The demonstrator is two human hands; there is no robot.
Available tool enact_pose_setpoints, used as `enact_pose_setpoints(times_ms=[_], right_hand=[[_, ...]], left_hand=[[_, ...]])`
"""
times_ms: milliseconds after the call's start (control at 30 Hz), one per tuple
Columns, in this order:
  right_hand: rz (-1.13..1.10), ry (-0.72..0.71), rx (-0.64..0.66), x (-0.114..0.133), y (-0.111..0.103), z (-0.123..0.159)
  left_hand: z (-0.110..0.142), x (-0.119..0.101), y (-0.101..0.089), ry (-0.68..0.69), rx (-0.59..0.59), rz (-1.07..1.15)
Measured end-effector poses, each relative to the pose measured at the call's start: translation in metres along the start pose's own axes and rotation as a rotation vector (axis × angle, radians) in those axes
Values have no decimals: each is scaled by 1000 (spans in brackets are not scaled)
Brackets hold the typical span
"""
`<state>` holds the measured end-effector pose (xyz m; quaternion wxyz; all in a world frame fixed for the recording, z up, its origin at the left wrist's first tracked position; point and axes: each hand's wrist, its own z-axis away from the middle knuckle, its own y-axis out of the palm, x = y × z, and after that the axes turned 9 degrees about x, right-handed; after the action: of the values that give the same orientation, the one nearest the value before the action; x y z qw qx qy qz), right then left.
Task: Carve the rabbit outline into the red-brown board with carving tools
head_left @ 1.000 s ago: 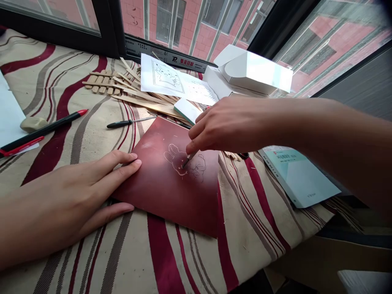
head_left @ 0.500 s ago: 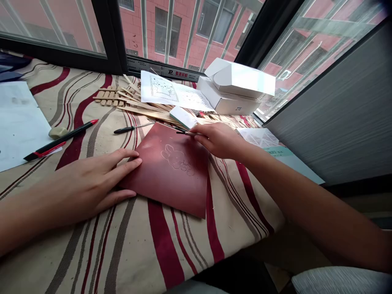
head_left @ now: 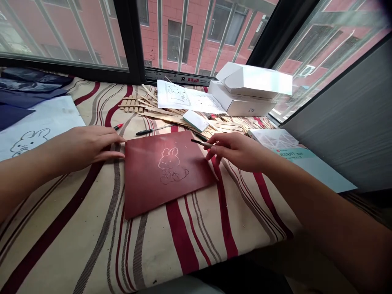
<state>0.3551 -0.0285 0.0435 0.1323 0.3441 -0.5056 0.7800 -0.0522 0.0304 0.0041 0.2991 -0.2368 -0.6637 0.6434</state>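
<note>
A dark red board [head_left: 147, 179] lies on the striped cloth with a rabbit outline on it, pale lines at the head and darker ones at the body. At the board's upper left edge, the stretched fingertips and thumb of my left hand [head_left: 79, 143] touch it, with a gap between them. My right hand [head_left: 239, 151] grips a slim carving tool [head_left: 203, 143] whose dark tip points left, above the board's upper right part. Other fingers of that hand hang by the board's right edge; whether they touch it I cannot tell.
Behind the board lie wooden strips [head_left: 159, 111], a black-handled tool [head_left: 143, 132], a small white block [head_left: 196, 120] and a printed sheet [head_left: 190, 100]. A white box [head_left: 245, 104] stands by the window. A book [head_left: 318, 165] sits right; a rabbit drawing on paper [head_left: 61, 114] lies left.
The board has turned counterclockwise, so the rabbit now stands more upright. My right hand lifted the tool off the drawing and moved to the right edge. My left hand shifted to the upper left edge.
</note>
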Motion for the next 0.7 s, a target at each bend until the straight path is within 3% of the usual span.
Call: enact_pose_setpoints(times_ms=[100,233,300,333,433,467,567,600,633,700], right_hand=[[-224,-119,77,13,5,-2],[-732,-267,448,28,28,-33],[-816,-255,511,30,41,-53],[-828,-233,451,30,46,-61],[-839,-191,60,28,51,-72],[-832,-208,29,28,50,-72],[-653,-249,267,26,43,-67],[-515,-234,269,25,40,-67],[-380,-208,176,24,38,-67],[-89,-144,-128,20,32,-72]], left_hand=[[0,-8,-5,-50,80,70],[-2,-26,-5,-114,99,56],[-3,-32,-5,-151,90,46],[-3,-35,-6,-168,86,44],[-3,-45,-8,-234,92,50],[-2,-49,-9,-257,101,54],[4,-64,-8,-242,94,61],[8,-69,-7,-223,91,54],[12,-74,-6,-211,92,47],[22,-85,-4,-208,121,42]])
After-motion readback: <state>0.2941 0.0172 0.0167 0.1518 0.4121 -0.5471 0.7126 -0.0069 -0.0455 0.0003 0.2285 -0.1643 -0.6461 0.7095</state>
